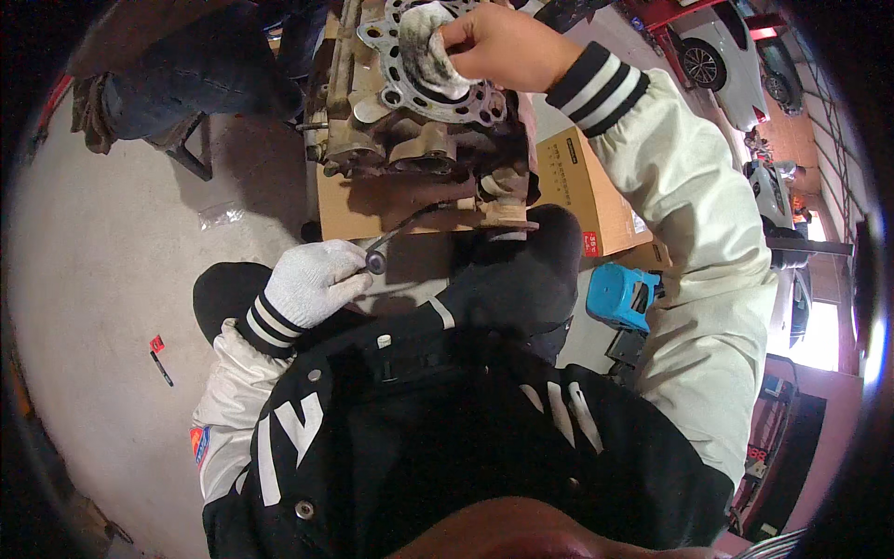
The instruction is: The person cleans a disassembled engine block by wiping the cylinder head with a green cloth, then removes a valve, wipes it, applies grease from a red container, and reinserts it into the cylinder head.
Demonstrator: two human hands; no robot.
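In front of me stands a metal engine block [372, 140], its flat gasket face [484, 107] pierced by several holes. My right hand [512, 47], bare, pinches a white cloth [428, 56] with black smudges and presses it at the large opening in that face. My left hand [317, 279] wears a white knit glove and is lower down, nearer my lap. Its fingertips are closed on a round black piece [375, 262]. A thin dark cord [410, 222] curves from this piece up to the lower side of the block; how it joins there is unclear.
Cardboard boxes [582, 196] stand under and right of the block. A blue plastic item [619, 293] is beside my leg. On the left floor lie a black pen [162, 368] and a clear plastic bag [221, 215]. Dark denim clothing [186, 84] shows upper left; cars [722, 65] stand far right.
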